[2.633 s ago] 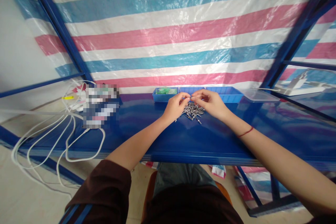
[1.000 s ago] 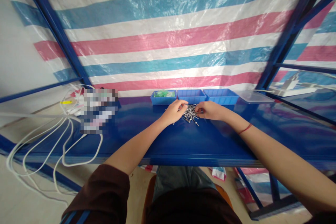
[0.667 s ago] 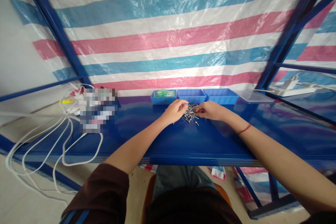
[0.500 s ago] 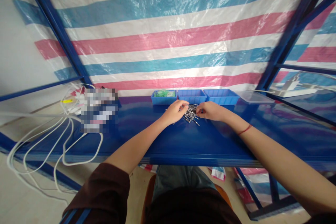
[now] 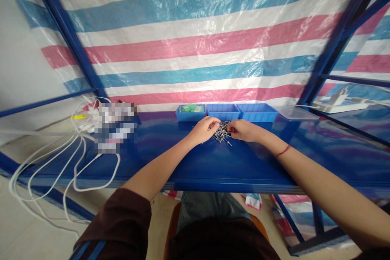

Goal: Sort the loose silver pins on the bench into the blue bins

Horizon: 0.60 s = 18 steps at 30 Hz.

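A small heap of thin metal pins [image 5: 223, 132] lies on the blue table [image 5: 213, 162] in front of three blue trays. My left hand [image 5: 203, 129] rests at the heap's left edge, fingers curled in a pinch on its pins. At the heap's right edge my right hand [image 5: 243, 130] has its fingertips pressed together among the pins. What each pinch holds is too small to make out. A red string circles my right wrist.
Three blue trays [image 5: 223, 111] line the table's back edge; the left one [image 5: 190, 112] holds green pieces. A clear plastic box [image 5: 294, 112] stands to their right. White cables [image 5: 70, 158] and a blurred object [image 5: 114, 128] occupy the table's left. Striped tarpaulin hangs behind.
Both hands came down from holding a pin between them above the heap and now pick at the heap's two sides. In the last second they barely moved.
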{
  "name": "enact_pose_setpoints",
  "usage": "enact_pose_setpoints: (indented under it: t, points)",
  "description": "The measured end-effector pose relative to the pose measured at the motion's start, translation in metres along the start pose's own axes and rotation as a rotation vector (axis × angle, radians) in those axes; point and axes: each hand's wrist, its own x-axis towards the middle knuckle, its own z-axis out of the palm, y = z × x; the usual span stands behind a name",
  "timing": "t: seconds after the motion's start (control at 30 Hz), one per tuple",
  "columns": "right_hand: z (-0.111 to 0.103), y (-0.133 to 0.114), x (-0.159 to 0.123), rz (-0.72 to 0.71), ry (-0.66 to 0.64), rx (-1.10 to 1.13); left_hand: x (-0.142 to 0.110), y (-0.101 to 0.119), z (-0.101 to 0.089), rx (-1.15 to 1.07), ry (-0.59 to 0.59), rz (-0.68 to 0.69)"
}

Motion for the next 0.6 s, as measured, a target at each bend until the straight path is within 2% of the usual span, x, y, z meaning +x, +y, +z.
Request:
enact_pose_setpoints:
  t: [0.37,0.6]
  points:
    - [-0.009,-0.002,-0.005,0.033,-0.047,0.054,-0.001,-0.002,0.0,0.027,-0.012,0.032]
    - [-0.007,-0.014,-0.002,-0.075,0.188,0.095,-0.002,0.003,0.001,-0.009,-0.054,0.031]
